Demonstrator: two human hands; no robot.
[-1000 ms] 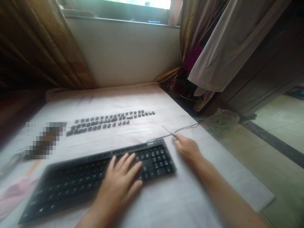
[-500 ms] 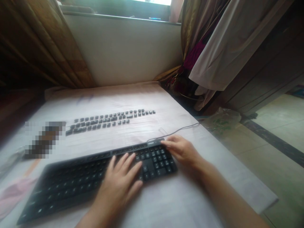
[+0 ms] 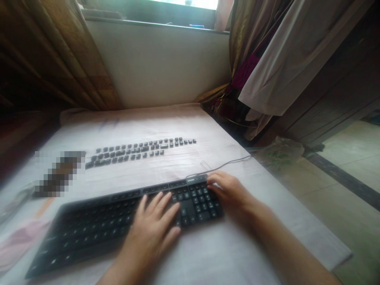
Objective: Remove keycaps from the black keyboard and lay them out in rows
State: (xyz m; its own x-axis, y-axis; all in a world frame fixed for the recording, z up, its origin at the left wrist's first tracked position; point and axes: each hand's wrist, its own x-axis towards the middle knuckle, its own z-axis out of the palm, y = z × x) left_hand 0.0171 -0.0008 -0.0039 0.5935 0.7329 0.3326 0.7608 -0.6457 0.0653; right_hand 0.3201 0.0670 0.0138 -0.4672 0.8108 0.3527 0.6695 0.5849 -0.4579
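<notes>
A black keyboard (image 3: 89, 233) lies at a slant across the near part of the table. My left hand (image 3: 154, 221) rests flat on it, fingers spread over the keys left of the number pad. At the number pad's upper right corner, my right hand (image 3: 227, 190) has its thumb and fingertips drawn together against the keys. Whatever is between those fingertips is hidden. Beyond the keyboard, loose black keycaps (image 3: 136, 150) are laid out in rows on the white cloth. A bent thin wire piece (image 3: 204, 164) lies just behind the keyboard.
The keyboard's cable (image 3: 231, 161) runs off the table's right edge. A pixelated dark object (image 3: 59, 174) and a pink cloth (image 3: 22, 239) lie on the left. Curtains (image 3: 89, 59) hang by the window, and a plastic bag (image 3: 279, 152) sits on the floor at right.
My right fingertips have shifted slightly downward from the keyboard's top edge onto the number pad's corner and curled in more. My left hand stays on the keys. The view has shifted slightly.
</notes>
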